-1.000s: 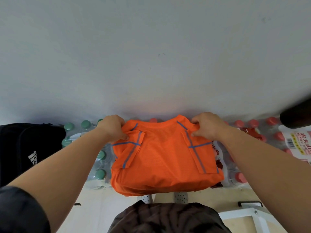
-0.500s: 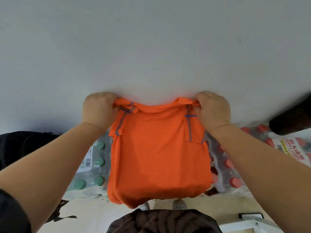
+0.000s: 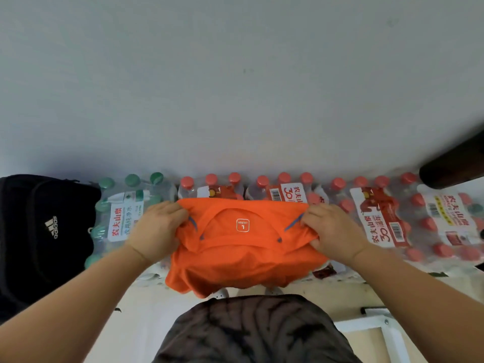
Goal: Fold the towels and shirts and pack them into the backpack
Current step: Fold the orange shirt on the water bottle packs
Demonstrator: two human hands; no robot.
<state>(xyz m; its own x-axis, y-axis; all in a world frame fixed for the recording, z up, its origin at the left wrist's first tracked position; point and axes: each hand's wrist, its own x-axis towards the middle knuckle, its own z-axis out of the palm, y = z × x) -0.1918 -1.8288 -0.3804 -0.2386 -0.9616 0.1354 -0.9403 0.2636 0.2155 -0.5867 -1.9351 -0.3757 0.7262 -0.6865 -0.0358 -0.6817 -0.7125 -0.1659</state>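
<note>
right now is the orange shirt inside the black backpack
No, the left hand and right hand grip the orange shirt over the bottle packs, apart from the black backpack.

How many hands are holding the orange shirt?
2. The left hand grips the orange shirt at its left edge, near the green-capped bottles. The right hand grips its right edge, near the red-capped bottles. No other hand shows.
</note>
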